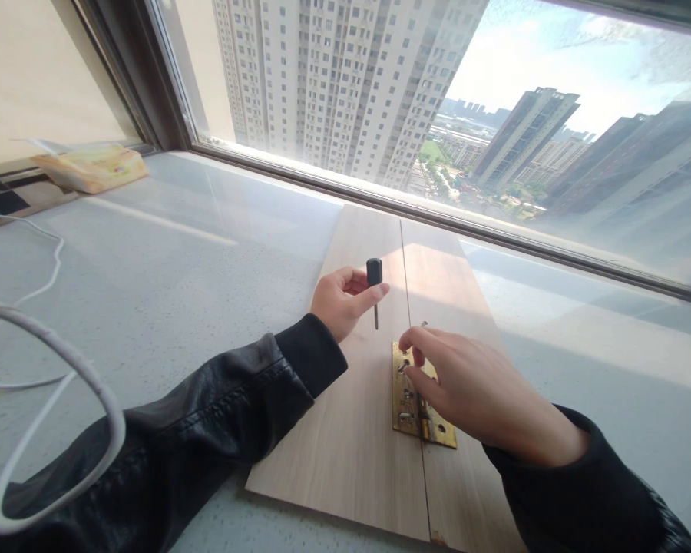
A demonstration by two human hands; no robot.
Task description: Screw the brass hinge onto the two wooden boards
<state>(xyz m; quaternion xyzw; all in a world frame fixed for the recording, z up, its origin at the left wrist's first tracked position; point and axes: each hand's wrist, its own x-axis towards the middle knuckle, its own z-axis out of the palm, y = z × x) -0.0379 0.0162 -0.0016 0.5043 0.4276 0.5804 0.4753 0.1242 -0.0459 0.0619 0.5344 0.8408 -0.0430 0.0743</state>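
My left hand [351, 298] is closed around a small screwdriver [374, 273]. Its black handle points up and its thin metal shaft points down, above the left board. A brass hinge [403, 426] lies unfolded across the seam of two pale wooden boards [345, 453]. Several screws [408, 395] sit on or in the hinge's left leaf, some tilted. Over the hinge's upper part is my right hand [457, 376], thumb and index finger apart beside a screw near the thumb tip; whether they touch it I cannot tell. This hand hides much of the right leaf.
The boards rest on a speckled white sill [219, 253] below a large window with a dark frame [166, 115]. A white cable [57, 338] loops at the left, in front of my left sleeve. A tissue pack [92, 167] lies in the far left corner.
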